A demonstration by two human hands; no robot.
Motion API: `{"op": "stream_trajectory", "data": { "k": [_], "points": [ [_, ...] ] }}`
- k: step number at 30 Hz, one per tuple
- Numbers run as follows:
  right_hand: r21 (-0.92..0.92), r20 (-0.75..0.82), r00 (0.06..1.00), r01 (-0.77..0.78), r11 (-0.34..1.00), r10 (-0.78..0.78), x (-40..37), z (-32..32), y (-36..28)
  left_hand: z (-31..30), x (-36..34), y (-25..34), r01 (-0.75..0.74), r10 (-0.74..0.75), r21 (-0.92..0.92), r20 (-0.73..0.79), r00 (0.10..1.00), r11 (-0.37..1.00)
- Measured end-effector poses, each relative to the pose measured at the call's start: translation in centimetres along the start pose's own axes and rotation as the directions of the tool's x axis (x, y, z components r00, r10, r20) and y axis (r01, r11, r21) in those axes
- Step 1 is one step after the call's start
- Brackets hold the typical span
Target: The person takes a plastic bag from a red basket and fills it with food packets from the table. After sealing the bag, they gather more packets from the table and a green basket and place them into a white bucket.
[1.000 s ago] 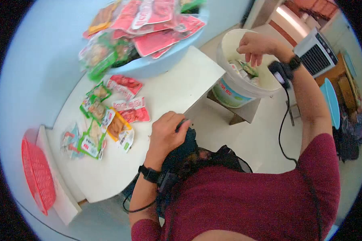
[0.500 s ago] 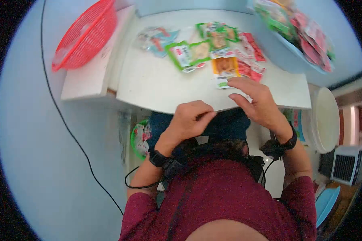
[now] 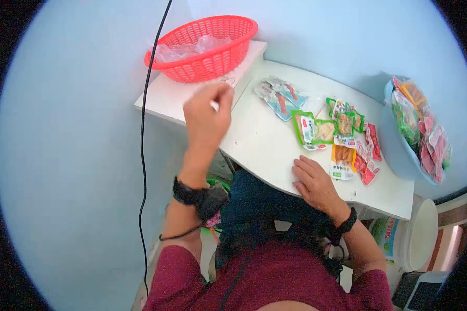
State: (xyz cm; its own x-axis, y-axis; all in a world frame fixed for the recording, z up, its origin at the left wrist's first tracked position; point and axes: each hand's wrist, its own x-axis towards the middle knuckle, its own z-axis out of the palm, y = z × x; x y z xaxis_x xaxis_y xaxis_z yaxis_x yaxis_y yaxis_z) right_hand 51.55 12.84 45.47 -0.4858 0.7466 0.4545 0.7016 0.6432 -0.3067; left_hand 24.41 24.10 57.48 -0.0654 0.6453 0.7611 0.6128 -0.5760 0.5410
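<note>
My left hand (image 3: 207, 119) is raised over the side shelf's front edge, just below the red plastic basket (image 3: 207, 65). Its fingers are curled closed; a small white patch shows between thumb and fingers, and I cannot make out whether it is a held thing. My right hand (image 3: 317, 187) lies on the white table's front edge, fingers stretched out and holding nothing. Just beyond it is a yellow-and-white food packet (image 3: 343, 160). Green-edged packets (image 3: 312, 129), red packets (image 3: 367, 163) and clear-and-blue packets (image 3: 280, 98) lie farther back.
Clear plastic bags (image 3: 192, 49) fill part of the red basket. A light blue basin (image 3: 399, 140) heaped with packets stands at the table's right end. A white bucket (image 3: 420, 236) is below it. A black cable (image 3: 144, 171) hangs at the left.
My left hand has moved from the table's front edge up and left toward the red basket. My right hand has lowered onto the table edge. The camera view has swung left.
</note>
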Motion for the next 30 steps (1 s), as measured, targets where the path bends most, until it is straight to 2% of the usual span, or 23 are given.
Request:
{"op": "stream_trajectory", "data": {
  "k": [3,5,8,10,12,15,17,19,21,23,26,29,30],
  "points": [
    [0.017,-0.005,1.000,-0.022,1.000,0.022,0.0,0.0,-0.1,0.3,6.5,-2.2,-0.181,0.189,0.236,-0.012,0.982,0.955],
    [0.026,-0.013,1.000,-0.020,0.999,0.020,0.0,0.0,0.1,0.9,10.6,-4.9,-0.144,0.168,0.323,-0.048,0.985,0.935],
    [0.024,-0.020,1.000,-0.018,1.000,0.019,0.0,-0.1,0.0,-0.1,14.5,-4.9,0.024,-0.152,0.694,0.124,0.981,0.719],
    [0.042,-0.022,1.000,-0.019,0.999,0.020,0.0,-0.1,0.2,-0.1,16.9,-7.5,-0.005,-0.321,0.783,0.261,0.910,0.621],
    [0.059,-0.035,0.999,-0.016,0.998,0.018,-0.1,-0.1,0.2,-0.1,18.5,-9.1,-0.079,-0.451,0.829,0.379,0.808,0.554],
    [0.071,-0.061,0.998,-0.015,0.997,0.019,-0.3,-0.2,0.2,0.2,20.3,-13.1,-0.344,-0.432,0.813,0.551,0.714,0.469],
    [0.074,-0.054,0.998,-0.015,0.997,0.019,-0.3,-0.1,0.5,-0.4,21.9,-20.1,-0.354,-0.242,0.720,0.582,0.776,0.597],
    [0.075,-0.077,0.997,-0.010,0.997,0.016,-0.5,0.2,0.6,-0.6,22.0,-19.8,-0.339,-0.356,0.828,0.512,0.782,0.447],
    [0.082,-0.085,0.996,-0.012,0.997,0.019,-0.5,0.3,0.7,-1.3,21.0,-16.1,-0.251,-0.252,0.858,0.391,0.885,0.449],
    [0.085,-0.099,0.995,-0.023,0.996,0.032,-0.7,0.4,0.7,-1.6,21.5,-15.3,-0.270,-0.050,0.828,0.337,0.940,0.491],
    [0.084,-0.092,0.996,-0.008,0.996,0.016,-0.7,0.5,0.9,-1.2,18.1,-6.9,-0.140,0.201,0.783,0.019,0.979,0.606],
    [0.047,-0.103,0.995,-0.002,0.999,0.007,-0.7,0.7,0.9,-0.9,17.0,-3.7,-0.202,0.353,0.698,-0.077,0.933,0.687],
    [0.050,-0.105,0.994,0.001,0.999,0.005,-0.7,0.8,1.0,-0.6,16.3,-2.8,-0.181,0.280,0.556,-0.098,0.955,0.811]
  ]
}}
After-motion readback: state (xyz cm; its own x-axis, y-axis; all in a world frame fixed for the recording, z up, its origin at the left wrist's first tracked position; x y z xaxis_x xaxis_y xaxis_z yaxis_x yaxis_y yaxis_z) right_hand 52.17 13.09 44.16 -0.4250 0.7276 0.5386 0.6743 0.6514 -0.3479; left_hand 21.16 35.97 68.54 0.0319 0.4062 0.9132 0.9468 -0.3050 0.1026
